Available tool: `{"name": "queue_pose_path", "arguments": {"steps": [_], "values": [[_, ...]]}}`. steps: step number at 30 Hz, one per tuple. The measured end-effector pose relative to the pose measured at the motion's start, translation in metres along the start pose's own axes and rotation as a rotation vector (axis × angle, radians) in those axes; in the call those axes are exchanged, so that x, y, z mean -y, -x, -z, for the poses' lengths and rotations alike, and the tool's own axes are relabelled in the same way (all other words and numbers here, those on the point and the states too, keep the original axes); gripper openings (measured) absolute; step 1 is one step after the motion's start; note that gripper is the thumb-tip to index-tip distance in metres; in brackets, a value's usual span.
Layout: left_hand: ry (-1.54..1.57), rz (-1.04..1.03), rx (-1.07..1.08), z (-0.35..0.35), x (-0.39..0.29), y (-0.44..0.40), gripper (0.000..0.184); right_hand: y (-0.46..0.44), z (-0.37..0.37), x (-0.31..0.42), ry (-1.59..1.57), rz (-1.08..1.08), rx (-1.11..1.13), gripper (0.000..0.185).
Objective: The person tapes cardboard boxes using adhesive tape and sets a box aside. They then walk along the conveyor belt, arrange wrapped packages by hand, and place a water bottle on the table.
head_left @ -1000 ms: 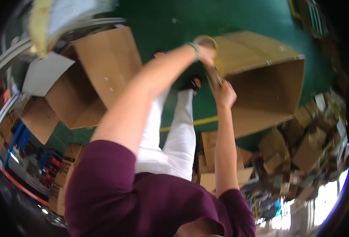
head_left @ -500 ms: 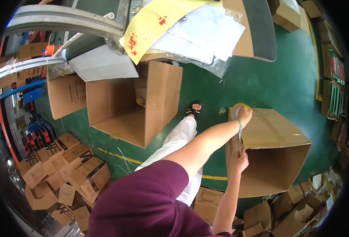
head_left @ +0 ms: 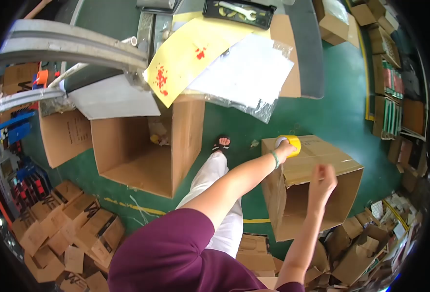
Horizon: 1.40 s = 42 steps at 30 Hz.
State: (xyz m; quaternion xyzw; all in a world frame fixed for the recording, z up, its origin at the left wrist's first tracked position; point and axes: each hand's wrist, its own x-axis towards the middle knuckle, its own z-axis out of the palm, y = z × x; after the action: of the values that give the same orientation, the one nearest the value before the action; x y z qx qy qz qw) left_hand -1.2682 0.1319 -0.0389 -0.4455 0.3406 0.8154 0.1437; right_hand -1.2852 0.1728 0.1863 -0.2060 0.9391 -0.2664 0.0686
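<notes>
A roll of yellow tape (head_left: 293, 145) is gripped in my left hand (head_left: 285, 149), at the upper left corner of a cardboard box (head_left: 317, 155). The box lies with its open side facing me, and a shiny strip of tape runs along its top panel. In front of the opening, near the front edge of the top panel, my right hand (head_left: 324, 181) is raised with its fingers curled in. Slight blur and the hand itself hide whatever it may hold; whether it touches the box I cannot tell.
A second open cardboard box (head_left: 188, 141) stands to the left, under the workbench. Yellow paper (head_left: 190, 53), white sheets (head_left: 246, 68) and a black tray (head_left: 239, 12) with a wrench lie above. Piled cartons (head_left: 73, 228) fill the lower left; more cartons (head_left: 365, 248) are lower right.
My right hand has left the box's left edge and moved up and right, before the opening. My left hand still holds the tape roll, now turned to show its yellow side. The view has shifted.
</notes>
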Motion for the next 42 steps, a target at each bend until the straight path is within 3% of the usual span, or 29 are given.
{"name": "queue_pose_path", "arguments": {"steps": [3,4,5,8,11,13,17,19,20,21,23,25,27,28,29,30,31,34,37,39,40,42], "values": [[-0.06,0.053,0.031,0.002,0.006,0.0,0.029,-0.096,-0.006,0.094,-0.093,0.304,-0.082,0.006],[-0.098,-0.013,0.068,0.002,0.004,0.008,0.028,-0.124,-0.019,0.119,-0.174,0.467,-0.09,0.01],[-0.136,-0.079,0.103,0.004,0.003,0.014,0.028,-0.15,-0.034,0.14,-0.167,0.519,-0.044,0.011],[-0.058,-0.008,0.197,0.007,0.01,0.016,0.029,-0.221,-0.095,0.191,-0.081,0.752,-0.102,0.012],[-0.001,0.026,0.227,0.011,0.003,0.024,0.029,-0.255,-0.135,0.227,0.294,0.62,0.164,0.015],[-0.016,0.005,0.202,0.013,0.0,0.023,0.029,-0.252,-0.143,0.229,0.366,0.719,0.122,0.014],[-0.11,-0.007,0.178,0.018,0.004,0.015,0.028,-0.252,-0.145,0.225,0.354,0.73,0.088,0.016],[-0.18,-0.024,0.128,0.023,-0.003,0.018,0.028,-0.245,-0.127,0.22,-0.006,0.716,-0.117,0.013],[-0.289,0.004,0.112,0.025,0.004,0.01,0.031,-0.235,-0.109,0.216,-0.206,0.598,-0.104,0.011],[-0.235,-0.094,0.099,0.025,0.027,-0.006,0.031,-0.218,-0.088,0.205,-0.401,0.473,-0.093,0.009],[-0.292,-0.129,0.053,0.03,0.036,-0.013,0.029,-0.169,-0.054,0.168,-0.94,0.055,-0.071,0.01],[-0.339,-0.217,0.021,0.035,0.037,-0.012,0.03,-0.11,-0.035,0.116,-1.15,-0.232,-0.196,0.014],[-0.442,-0.297,0.039,0.037,0.013,0.002,0.03,-0.039,-0.032,0.06,-1.114,-0.484,-0.249,0.015],[-0.454,-0.327,0.052,0.036,0.004,0.007,0.033,0.001,-0.031,0.028,-1.156,-0.536,-0.133,0.014],[-0.558,-0.433,0.05,0.037,0.025,-0.014,0.036,0.035,-0.035,0.015,-1.218,-0.708,-0.147,0.013],[-0.695,-0.35,0.091,0.037,0.012,-0.009,0.037,0.069,-0.042,0.002,-1.21,-0.817,-0.127,0.013],[-0.624,-0.506,0.067,0.034,0.015,-0.011,0.034,0.101,-0.051,-0.011,-1.199,-0.93,-0.103,0.014],[-0.564,-0.509,0.253,0.021,-0.011,-0.005,0.031,0.165,-0.09,-0.043,-1.358,-1.366,0.032,0.027],[-0.561,-0.445,0.344,-0.002,0.024,-0.032,0.034,0.196,-0.151,-0.094,-1.879,-1.442,0.024,0.028],[-0.74,-0.441,0.522,-0.007,0.001,-0.016,0.04,0.193,-0.185,-0.119,-2.159,-1.224,-0.029,0.028],[-0.925,-0.462,0.608,-0.005,0.007,-0.023,0.038,0.181,-0.19,-0.121,-1.983,-1.413,-0.124,0.038],[-1.465,-0.423,0.957,-0.006,-0.013,-0.026,0.029,0.163,-0.193,-0.122,-1.932,-1.401,-0.198,0.03]]}}
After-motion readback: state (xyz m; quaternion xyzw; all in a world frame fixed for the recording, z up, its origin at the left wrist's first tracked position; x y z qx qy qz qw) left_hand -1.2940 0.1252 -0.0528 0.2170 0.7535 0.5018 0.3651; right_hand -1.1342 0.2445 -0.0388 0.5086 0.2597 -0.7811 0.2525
